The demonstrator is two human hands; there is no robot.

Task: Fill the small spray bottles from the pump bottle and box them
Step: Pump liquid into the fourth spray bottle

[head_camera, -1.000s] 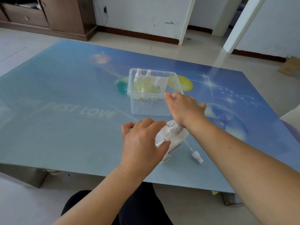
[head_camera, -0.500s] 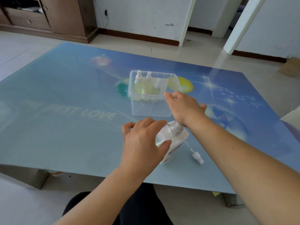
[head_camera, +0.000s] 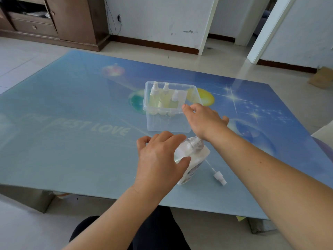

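On the blue printed table point(head_camera: 63, 123) sits the clear box point(head_camera: 162, 123), three filled spray bottles point(head_camera: 163, 101) standing inside. The white pump bottle point(head_camera: 195, 163) stands near the table's front edge. The left hand point(head_camera: 158, 159) grips a small clear bottle point(head_camera: 187, 147) at it, seemingly mid-fill. The right hand point(head_camera: 203, 120) hovers above with relaxed fingers. A loose spray cap point(head_camera: 219, 177) lies beside; capping and boxing remain.

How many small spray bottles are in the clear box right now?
3, standing in a row at the clear box's far left: left bottle, middle bottle, right bottle. None seems hidden.
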